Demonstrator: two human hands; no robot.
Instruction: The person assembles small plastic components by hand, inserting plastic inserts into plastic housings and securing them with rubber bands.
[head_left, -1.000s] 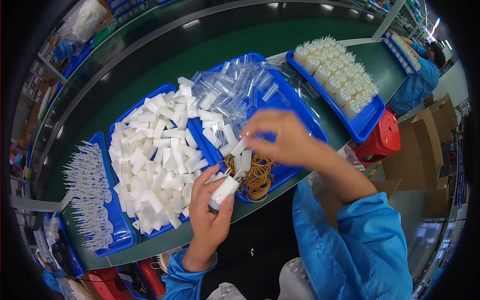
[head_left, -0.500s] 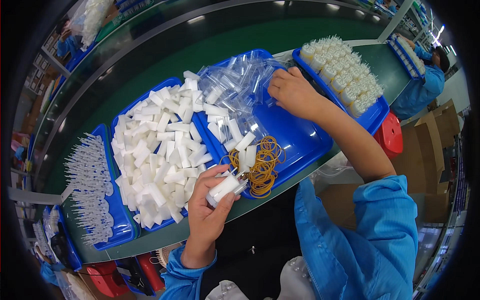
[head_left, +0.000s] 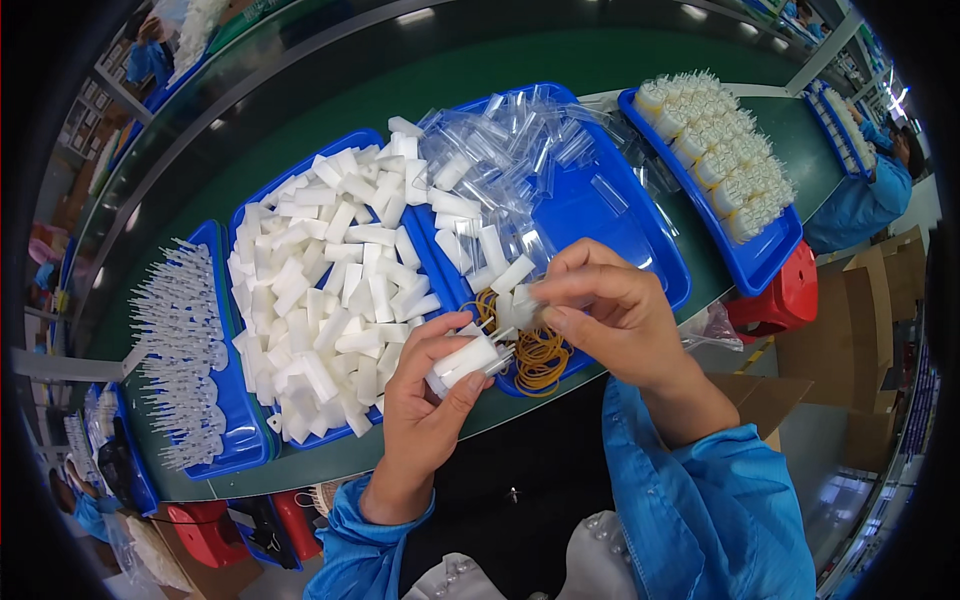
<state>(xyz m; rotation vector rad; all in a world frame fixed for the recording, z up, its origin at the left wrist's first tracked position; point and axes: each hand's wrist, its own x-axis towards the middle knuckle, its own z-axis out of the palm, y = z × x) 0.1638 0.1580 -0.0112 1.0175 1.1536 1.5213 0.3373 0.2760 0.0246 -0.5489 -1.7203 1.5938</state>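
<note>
My left hand (head_left: 425, 405) is closed around a white foam piece (head_left: 466, 364) with clear plastic parts about it and thin prongs at its right end. Just to the right, my right hand (head_left: 625, 315) pinches a small translucent plastic piece (head_left: 523, 308) between thumb and fingers; its exact kind I cannot make out. Below that hand lies a tangle of yellow-brown rubber bands (head_left: 543, 362) in the blue tray (head_left: 640, 235). Clear plastic sleeves (head_left: 530, 135) are heaped at the tray's far side, and several white foam blocks (head_left: 458, 205) lie along its left side.
Left of it, another blue tray (head_left: 372, 137) is piled with white foam blocks (head_left: 320, 290). Farther left, a tray holds rows of thin white stemmed parts (head_left: 180, 350). At the right stands a tray of finished-looking bundles (head_left: 715, 150), with a red stool (head_left: 780, 300) and a co-worker (head_left: 870, 195) beyond.
My right hand has come back from the clear sleeves, toward me and left, with a small translucent piece in its fingers. My left hand keeps its hold on the foam piece.
</note>
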